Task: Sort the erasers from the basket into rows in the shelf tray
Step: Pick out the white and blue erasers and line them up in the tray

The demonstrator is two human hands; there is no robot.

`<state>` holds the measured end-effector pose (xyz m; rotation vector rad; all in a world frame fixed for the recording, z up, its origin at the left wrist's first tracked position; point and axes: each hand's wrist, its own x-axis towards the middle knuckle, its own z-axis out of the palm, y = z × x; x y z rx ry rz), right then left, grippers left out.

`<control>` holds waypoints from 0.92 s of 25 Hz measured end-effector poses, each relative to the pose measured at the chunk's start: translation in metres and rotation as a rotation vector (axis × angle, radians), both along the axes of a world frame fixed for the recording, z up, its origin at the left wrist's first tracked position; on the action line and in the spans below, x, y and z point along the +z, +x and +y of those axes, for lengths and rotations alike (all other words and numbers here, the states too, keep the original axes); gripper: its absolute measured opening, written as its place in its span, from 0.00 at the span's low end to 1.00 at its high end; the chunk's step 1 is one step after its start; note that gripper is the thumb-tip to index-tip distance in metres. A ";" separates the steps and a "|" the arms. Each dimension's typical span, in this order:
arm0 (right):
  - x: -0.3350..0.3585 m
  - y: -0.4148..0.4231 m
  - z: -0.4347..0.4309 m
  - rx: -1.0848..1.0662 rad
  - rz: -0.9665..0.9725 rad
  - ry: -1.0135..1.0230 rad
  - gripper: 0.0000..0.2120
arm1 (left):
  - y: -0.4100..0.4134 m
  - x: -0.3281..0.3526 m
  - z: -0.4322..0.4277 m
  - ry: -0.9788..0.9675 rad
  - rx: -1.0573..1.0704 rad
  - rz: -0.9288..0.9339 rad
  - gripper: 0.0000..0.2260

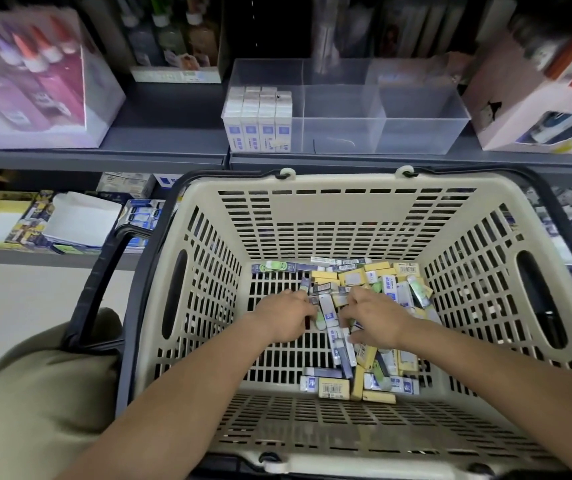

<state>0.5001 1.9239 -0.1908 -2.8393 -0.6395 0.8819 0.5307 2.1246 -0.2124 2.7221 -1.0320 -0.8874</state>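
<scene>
Step in hand: picking, by my judgement. Both hands are down in the basket, working through the loose erasers, and nothing is being carried to the tray yet.
Left hand (pixel 282 315): knuckles up, fingers curled down at the left edge of the pile. The fingertips touch a dark-sleeved eraser (pixel 306 285). Grasping or only touching: cannot tell, as the back of the hand hides the fingertips.
Right hand (pixel 378 317): fingers bent down into the middle of the pile, with the thumb beside a white-and-blue eraser. A closed grip on any one piece: cannot tell.
Loose erasers (pixel 357 277): a mixed heap of yellow, white-blue, green and dark sleeves. They lie flat and crosswise on the basket floor, mostly on its right half.
Basket (pixel 346 216): cream, slotted walls, with dark handles folded outward. It stands just below the shelf edge.
Shelf tray (pixel 416 109): clear plastic with three compartments, sitting on the grey shelf (pixel 159 133) above the basket.
Sorted row (pixel 258 123): white-blue erasers standing upright and packed side by side, filling the left compartment. The middle and right compartments hold no erasers.
Progress: early, as most of the stock lies in the basket.
Next move calls for: closing on erasers of a single kind, lifting clear of the basket rim, and setting them upright in a free compartment so that their faces line up.
Risk: mixing sleeve colours in one grab.
Surroundings: a box of glue bottles (pixel 35 81) on the shelf, far left.
</scene>
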 end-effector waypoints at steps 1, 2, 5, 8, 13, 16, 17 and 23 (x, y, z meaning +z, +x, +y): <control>0.001 0.001 0.000 -0.006 0.002 0.035 0.12 | -0.001 0.001 0.002 0.039 -0.006 0.002 0.12; 0.002 0.000 0.002 -0.007 0.008 0.075 0.09 | -0.002 0.000 0.004 0.064 -0.003 -0.001 0.09; 0.002 -0.005 0.011 -0.055 0.128 0.184 0.05 | -0.005 0.001 0.000 -0.066 0.171 0.081 0.07; 0.002 -0.004 0.016 -0.267 0.190 0.336 0.05 | -0.003 0.009 -0.011 -0.352 0.463 0.423 0.04; 0.013 0.019 0.017 -0.813 0.241 0.743 0.02 | 0.003 0.022 -0.018 -0.589 0.759 0.726 0.04; 0.010 0.023 0.017 -0.803 0.175 0.580 0.04 | 0.009 0.022 -0.012 -0.712 0.988 0.881 0.07; 0.007 0.020 0.019 -0.695 0.117 0.432 0.06 | 0.010 0.022 -0.009 -0.735 1.044 0.892 0.07; -0.005 0.015 0.053 -0.272 -0.134 -0.158 0.10 | 0.020 0.025 0.002 -0.878 1.246 0.976 0.11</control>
